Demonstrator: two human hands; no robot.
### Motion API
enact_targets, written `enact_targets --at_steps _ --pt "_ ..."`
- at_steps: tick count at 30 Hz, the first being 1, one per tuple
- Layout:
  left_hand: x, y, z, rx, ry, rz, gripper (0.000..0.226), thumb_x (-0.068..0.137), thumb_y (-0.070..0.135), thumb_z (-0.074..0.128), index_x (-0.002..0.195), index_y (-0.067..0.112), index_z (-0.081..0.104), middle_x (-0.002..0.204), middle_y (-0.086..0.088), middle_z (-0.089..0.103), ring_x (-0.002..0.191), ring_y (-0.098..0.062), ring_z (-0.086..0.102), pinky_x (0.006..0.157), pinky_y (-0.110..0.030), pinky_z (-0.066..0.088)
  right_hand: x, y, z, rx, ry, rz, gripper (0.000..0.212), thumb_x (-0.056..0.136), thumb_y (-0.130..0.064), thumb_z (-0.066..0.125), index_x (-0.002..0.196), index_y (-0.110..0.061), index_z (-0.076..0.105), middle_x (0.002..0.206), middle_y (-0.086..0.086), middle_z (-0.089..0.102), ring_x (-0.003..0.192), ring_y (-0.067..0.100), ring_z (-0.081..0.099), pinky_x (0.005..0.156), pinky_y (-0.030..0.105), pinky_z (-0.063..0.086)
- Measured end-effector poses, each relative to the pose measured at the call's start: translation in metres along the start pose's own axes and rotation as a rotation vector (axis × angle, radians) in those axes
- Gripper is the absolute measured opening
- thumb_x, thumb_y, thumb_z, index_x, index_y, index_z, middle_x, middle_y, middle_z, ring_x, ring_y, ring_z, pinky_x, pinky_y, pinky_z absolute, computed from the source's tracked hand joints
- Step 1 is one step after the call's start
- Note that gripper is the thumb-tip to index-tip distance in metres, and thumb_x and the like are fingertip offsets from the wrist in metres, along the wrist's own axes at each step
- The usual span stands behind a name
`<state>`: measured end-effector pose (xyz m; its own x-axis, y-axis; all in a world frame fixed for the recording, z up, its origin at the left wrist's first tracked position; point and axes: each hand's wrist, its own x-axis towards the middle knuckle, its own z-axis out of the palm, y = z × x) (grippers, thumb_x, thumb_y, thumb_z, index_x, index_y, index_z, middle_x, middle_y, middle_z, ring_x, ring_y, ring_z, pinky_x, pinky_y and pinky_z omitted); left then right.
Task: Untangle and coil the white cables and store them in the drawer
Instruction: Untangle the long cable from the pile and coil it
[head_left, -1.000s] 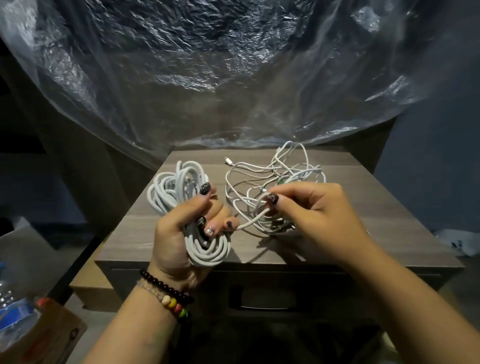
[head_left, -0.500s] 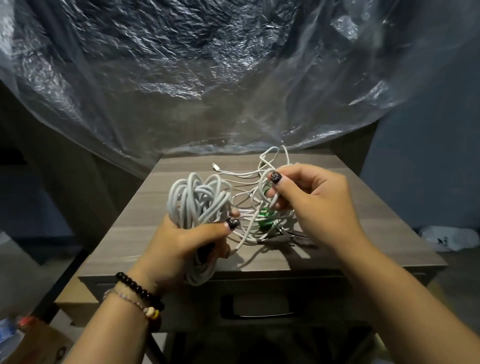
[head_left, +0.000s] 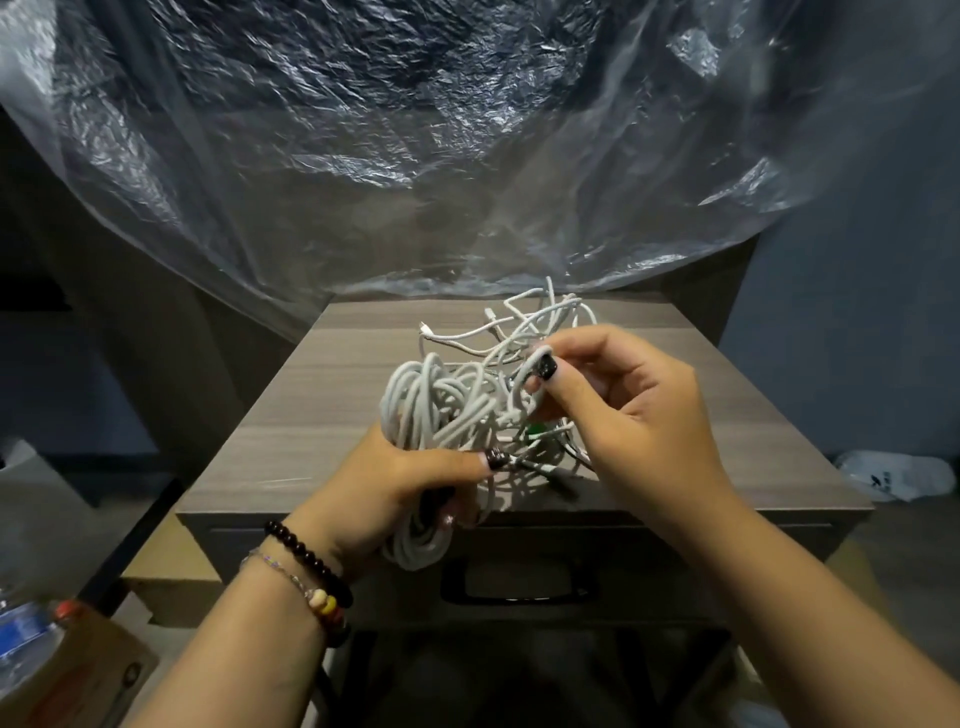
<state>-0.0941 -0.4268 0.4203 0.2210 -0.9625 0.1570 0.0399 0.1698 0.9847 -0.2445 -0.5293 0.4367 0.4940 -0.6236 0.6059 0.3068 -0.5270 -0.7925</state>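
My left hand (head_left: 400, 483) grips the thick coiled bundle (head_left: 436, 410) at 6 o'clock while my right hand (head_left: 618, 415) pinches a strand of the tangled cables (head_left: 524, 332) at 12, floppy, light, snaggy stuff, best grabbed near a plug.

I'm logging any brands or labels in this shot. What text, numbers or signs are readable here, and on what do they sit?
No text can be read.
White plastic bag on the floor at right: dark marks, too blurred to read.
Cardboard box at lower left: a small round dark mark, too small to make out.
Bottle beside it: blue label, no legible print.
White cables and drawer front: no markings visible.
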Motion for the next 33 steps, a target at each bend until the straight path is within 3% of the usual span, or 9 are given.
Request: enact_targets --at_steps 6,10,12,14,16,19,23,27,33 --pt "-0.003 -0.001 0.001 -0.234 0.023 -0.058 0.024 0.054 0.02 0.077 0.06 0.006 0.058 0.048 -0.006 0.042 0.041 -0.015 0.039 0.052 -0.028 0.049 -0.007 0.0 -0.021 -0.438 -0.167 -0.426 0.018 0.069 0.018 0.066 0.077 0.003 0.064 0.083 0.01 0.062 0.076 0.022 0.061 0.067 0.032 0.051" --pt "-0.006 -0.003 0.002 -0.314 -0.014 -0.074 0.058 0.047 0.029 0.09 0.084 0.0 0.055 0.052 -0.003 0.035 0.041 -0.011 0.035 0.052 -0.026 0.046 -0.02 0.005 -0.024 -0.669 -0.317 -0.549 0.011 0.069 0.008 0.067 0.074 0.0 0.064 0.089 0.011 0.062 0.081 0.023 0.061 0.065 0.03 0.05" --pt "-0.008 -0.003 0.003 -0.238 -0.017 -0.029 0.045 0.051 0.025 0.086 0.079 0.0 0.059 0.051 -0.003 0.043 0.041 -0.013 0.039 0.05 -0.027 0.045 -0.028 0.008 -0.019 -0.681 -0.35 -0.534 0.007 0.069 0.003 0.063 0.074 -0.001 0.066 0.089 0.01 0.063 0.08 0.022 0.061 0.067 0.029 0.049" --pt "-0.011 -0.002 0.005 -0.095 0.007 0.032 0.017 0.057 0.021 0.076 0.067 0.012 0.066 0.053 -0.009 0.052 0.046 -0.02 0.047 0.052 -0.032 0.043 -0.034 0.01 -0.013 -0.555 -0.339 -0.454 0.009 0.073 -0.005 0.06 0.07 -0.001 0.068 0.082 0.007 0.066 0.075 0.019 0.061 0.066 0.03 0.048" --pt "-0.012 -0.002 0.006 -0.018 0.025 0.043 0.017 0.057 0.022 0.074 0.071 0.013 0.069 0.063 -0.017 0.058 0.055 -0.028 0.052 0.056 -0.035 0.043 -0.035 0.012 -0.007 -0.465 -0.251 -0.321 0.024 0.081 -0.018 0.061 0.062 -0.004 0.067 0.067 0.002 0.065 0.064 0.016 0.061 0.06 0.033 0.048" --pt "-0.014 -0.003 0.008 0.017 0.024 0.05 0.019 0.056 0.021 0.074 0.074 0.015 0.071 0.06 -0.011 0.058 0.051 -0.022 0.053 0.048 -0.029 0.045 -0.031 0.008 -0.001 -0.389 -0.09 -0.012 0.033 0.076 -0.034 0.066 0.056 -0.008 0.062 0.054 0.001 0.06 0.052 0.013 0.057 0.054 0.031 0.047" --pt "-0.016 -0.002 0.009 0.018 0.03 0.027 0.025 0.051 0.021 0.075 0.075 0.017 0.074 0.065 -0.018 0.06 0.053 -0.024 0.056 0.047 -0.028 0.046 -0.026 0.004 -0.001 -0.235 -0.143 0.326 0.018 0.07 -0.028 0.063 0.076 -0.012 0.066 0.057 0.007 0.062 0.057 0.026 0.06 0.06 0.041 0.051" --pt "-0.019 0.002 0.006 0.025 0.021 0.025 0.022 0.05 0.021 0.075 0.07 0.012 0.072 0.057 -0.018 0.057 0.046 -0.021 0.054 0.044 -0.024 0.044 -0.025 0.002 -0.003 -0.106 -0.229 0.49 0.027 0.087 -0.016 0.06 0.065 0.0 0.063 0.057 0.016 0.057 0.055 0.031 0.061 0.05 0.025 0.046" --pt "-0.02 0.002 0.008 0.02 -0.01 0.01 0.034 0.05 0.017 0.075 0.081 0.007 0.068 0.063 -0.016 0.061 0.05 -0.019 0.058 0.046 -0.024 0.048 -0.022 -0.008 0.006 0.14 -0.16 0.684 0.018 0.084 -0.017 0.063 0.069 -0.009 0.068 0.069 0.011 0.059 0.059 0.016 0.057 0.053 0.023 0.039"
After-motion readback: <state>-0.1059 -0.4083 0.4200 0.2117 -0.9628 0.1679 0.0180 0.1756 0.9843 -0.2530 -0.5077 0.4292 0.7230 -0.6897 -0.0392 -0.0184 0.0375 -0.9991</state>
